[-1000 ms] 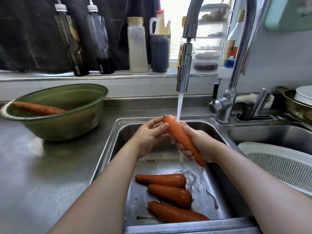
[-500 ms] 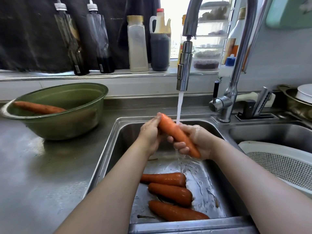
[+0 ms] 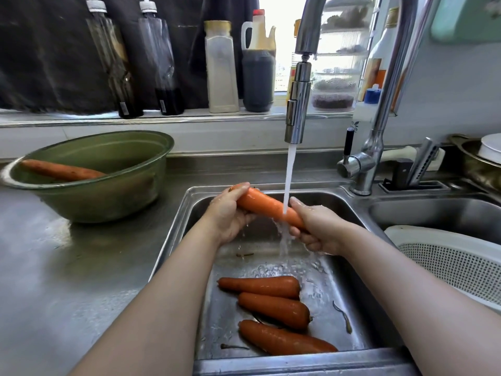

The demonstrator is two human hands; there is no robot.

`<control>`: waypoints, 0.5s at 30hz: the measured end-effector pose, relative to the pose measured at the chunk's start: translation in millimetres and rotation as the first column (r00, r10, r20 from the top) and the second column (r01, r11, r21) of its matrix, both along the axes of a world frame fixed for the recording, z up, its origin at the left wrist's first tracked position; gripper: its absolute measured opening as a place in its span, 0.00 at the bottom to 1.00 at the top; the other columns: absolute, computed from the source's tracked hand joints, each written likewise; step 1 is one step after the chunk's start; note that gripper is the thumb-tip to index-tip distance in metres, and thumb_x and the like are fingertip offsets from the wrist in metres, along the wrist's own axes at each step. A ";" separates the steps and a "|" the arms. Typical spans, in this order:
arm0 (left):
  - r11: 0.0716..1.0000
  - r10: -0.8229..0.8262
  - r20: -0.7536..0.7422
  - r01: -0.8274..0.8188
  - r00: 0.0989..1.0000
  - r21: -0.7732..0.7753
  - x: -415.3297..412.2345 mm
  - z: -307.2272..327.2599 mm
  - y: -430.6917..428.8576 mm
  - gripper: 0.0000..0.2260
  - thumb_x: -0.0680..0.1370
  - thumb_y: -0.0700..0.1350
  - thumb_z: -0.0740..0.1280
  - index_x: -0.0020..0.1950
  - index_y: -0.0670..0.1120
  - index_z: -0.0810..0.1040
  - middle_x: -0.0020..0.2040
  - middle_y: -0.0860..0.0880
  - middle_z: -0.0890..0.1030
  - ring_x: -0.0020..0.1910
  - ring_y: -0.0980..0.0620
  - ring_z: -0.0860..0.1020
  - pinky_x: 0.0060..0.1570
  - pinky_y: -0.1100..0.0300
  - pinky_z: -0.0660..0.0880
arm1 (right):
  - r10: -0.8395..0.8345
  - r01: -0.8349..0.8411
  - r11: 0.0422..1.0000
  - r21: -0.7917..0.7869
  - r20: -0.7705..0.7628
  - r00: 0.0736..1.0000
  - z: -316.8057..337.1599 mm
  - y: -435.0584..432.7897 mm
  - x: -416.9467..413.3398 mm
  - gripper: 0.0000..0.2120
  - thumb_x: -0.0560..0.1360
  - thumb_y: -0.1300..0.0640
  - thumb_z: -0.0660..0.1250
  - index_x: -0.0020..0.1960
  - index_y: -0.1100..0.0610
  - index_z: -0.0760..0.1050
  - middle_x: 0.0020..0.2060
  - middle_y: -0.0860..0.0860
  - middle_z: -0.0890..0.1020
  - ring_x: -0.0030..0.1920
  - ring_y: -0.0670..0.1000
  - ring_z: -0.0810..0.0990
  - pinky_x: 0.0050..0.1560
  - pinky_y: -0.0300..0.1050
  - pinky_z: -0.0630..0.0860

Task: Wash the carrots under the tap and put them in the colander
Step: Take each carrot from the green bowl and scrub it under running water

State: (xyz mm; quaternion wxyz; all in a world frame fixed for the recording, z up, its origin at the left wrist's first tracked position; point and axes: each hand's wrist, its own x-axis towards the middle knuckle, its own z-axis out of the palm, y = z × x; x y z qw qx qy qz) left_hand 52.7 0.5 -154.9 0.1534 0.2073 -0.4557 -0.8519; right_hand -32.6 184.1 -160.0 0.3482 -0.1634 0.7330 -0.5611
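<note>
Both my hands hold one wet orange carrot (image 3: 264,206) over the left sink basin (image 3: 349,291), under the stream running from the tap (image 3: 297,115). My left hand (image 3: 230,217) grips its thick end. My right hand (image 3: 315,230) is curled round its thin end. The water strikes the carrot just left of my right hand. Three more carrots (image 3: 273,308) lie on the basin floor near the front. Another carrot (image 3: 61,170) lies in a green bowl (image 3: 113,196) on the counter at left. A white colander (image 3: 461,263) sits in the right basin.
Bottles and jars (image 3: 221,66) line the window ledge behind the sink. A tap base with lever (image 3: 357,165) stands between the basins, a holder (image 3: 414,175) beside it. Stacked pots (image 3: 479,158) sit at the far right. Peel scraps lie on the basin floor.
The carrot has swung from steeply tilted to nearly level and shifted left. My left hand moved up over its thick end; my right hand slid down to the thin end.
</note>
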 end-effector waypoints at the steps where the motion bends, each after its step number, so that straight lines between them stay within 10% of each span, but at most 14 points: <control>1: 0.999 0.014 0.008 -0.014 1.000 -0.040 -0.5 -0.7 1.4 0.20 0.83 0.45 0.67 0.73 0.42 0.67 0.64 0.38 0.77 0.63 0.39 0.78 0.53 0.42 0.82 | 0.013 -0.013 1.000 0.000 -0.044 0.999 0.5 0.9 0.4 0.28 0.84 0.37 0.56 0.47 0.60 0.78 0.32 0.56 0.76 0.24 0.48 0.63 0.23 0.38 0.60; 10: 0.876 0.136 0.097 -0.074 0.986 -0.477 -2.8 3.4 12.3 0.35 0.66 0.66 0.78 0.67 0.50 0.76 0.60 0.45 0.78 0.59 0.43 0.79 0.60 0.43 0.81 | -0.019 0.041 0.997 0.058 -0.345 0.938 5.9 -2.8 9.2 0.30 0.75 0.29 0.67 0.46 0.57 0.85 0.30 0.52 0.79 0.24 0.47 0.70 0.25 0.40 0.65; 15: 0.869 0.257 0.103 -0.183 0.961 -0.459 -2.9 0.1 9.6 0.36 0.65 0.67 0.78 0.64 0.45 0.80 0.60 0.43 0.81 0.57 0.43 0.81 0.53 0.45 0.84 | 0.181 -0.186 0.982 -0.041 -0.116 0.977 6.4 1.1 10.0 0.19 0.84 0.43 0.61 0.54 0.59 0.78 0.34 0.52 0.79 0.25 0.46 0.67 0.25 0.38 0.65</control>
